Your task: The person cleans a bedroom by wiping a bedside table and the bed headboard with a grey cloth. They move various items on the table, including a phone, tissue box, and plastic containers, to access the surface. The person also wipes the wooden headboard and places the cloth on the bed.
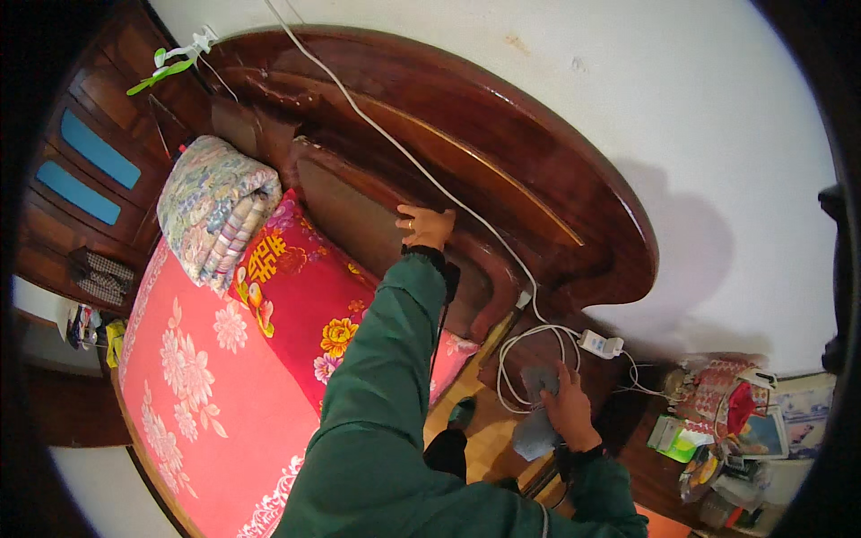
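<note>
My left hand [430,227] reaches over the dark wooden headboard [498,121] of a bed, its fingers spread and holding nothing. It is at the headboard's lower rail, above a brown panel [356,208]; I cannot tell whether it touches the wood. A ring is on one finger. My right hand [572,413] grips a grey cloth [535,434], which hangs in front of the bedside surface. Behind the cloth lies a loop of white cable [501,376]. The cable runs up across the headboard, and a white power strip [601,343] lies beside the loop.
A red flowered pillow [303,289] and a folded floral quilt [208,202] rest on the pink bedsheet [255,397]. Clutter, including a red patterned bag [706,390] and a framed picture [765,434], fills the right side. A small green-bladed fan [161,77] is mounted upper left.
</note>
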Tool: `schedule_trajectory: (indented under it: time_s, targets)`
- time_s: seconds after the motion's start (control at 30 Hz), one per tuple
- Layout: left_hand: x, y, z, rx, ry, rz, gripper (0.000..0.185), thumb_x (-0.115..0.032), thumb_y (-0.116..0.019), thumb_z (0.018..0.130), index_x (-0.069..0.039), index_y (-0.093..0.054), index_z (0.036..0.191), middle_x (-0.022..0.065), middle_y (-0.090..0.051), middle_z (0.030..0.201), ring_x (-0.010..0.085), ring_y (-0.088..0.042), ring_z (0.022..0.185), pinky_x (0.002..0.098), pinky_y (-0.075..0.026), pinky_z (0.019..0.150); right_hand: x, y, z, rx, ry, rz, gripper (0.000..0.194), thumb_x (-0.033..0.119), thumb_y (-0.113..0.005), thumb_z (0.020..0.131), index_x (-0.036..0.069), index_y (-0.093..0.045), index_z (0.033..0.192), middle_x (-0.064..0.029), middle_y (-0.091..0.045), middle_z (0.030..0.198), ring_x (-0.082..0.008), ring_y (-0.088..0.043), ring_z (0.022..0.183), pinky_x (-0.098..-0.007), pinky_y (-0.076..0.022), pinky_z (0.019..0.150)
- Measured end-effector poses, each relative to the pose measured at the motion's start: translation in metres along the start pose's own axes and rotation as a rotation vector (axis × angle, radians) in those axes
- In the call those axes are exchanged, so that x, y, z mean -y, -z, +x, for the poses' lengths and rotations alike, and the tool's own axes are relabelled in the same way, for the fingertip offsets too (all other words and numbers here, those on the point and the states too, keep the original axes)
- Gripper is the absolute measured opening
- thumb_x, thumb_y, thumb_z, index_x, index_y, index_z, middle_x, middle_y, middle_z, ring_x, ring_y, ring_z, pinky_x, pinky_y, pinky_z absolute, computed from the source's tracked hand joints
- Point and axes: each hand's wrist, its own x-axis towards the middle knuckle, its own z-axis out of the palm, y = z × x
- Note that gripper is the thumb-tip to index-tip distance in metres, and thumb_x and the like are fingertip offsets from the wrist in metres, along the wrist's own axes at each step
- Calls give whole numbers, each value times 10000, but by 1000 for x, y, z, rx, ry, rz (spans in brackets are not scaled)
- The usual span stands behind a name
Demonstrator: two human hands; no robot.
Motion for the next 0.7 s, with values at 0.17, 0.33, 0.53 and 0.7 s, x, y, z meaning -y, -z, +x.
schedule_trajectory:
  time_s: [0.17,0.33,0.53,0.7]
  targets:
    - [-6,-9,6,43,20,20,1191,-509,-700,743,-43,84,1509,338,-29,1536,593,-217,1343,601,-250,1090,7,-6,2,19,32,26,704,210,-678,838,99,-323,1436,-266,-424,1356,-454,-632,868,-510,-537,697]
    - [-15,-7,4,65,-31,145,1178,-552,-634,772,60,82,1480,362,-4,1527,530,-174,1396,591,-228,1099,28,0,10,146,-44,31,692,198,-688,824,89,-345,1416,-243,-448,1345,-454,-620,906,-495,-527,734]
    - [-11,4,-17,15,-151,106,1152,-520,-630,767,109,41,1462,342,-82,1523,486,-116,1422,634,-217,1074,28,19,-6,42,51,80,675,199,-660,853,108,-330,1434,-232,-426,1369,-451,-627,904,-495,-540,717]
    - [-11,17,-27,25,-56,55,1140,-477,-655,763,113,30,1457,344,-68,1523,521,-87,1410,647,-212,1072,22,17,-32,72,-12,38,668,196,-656,858,103,-333,1435,-242,-439,1344,-455,-620,931,-491,-536,730]
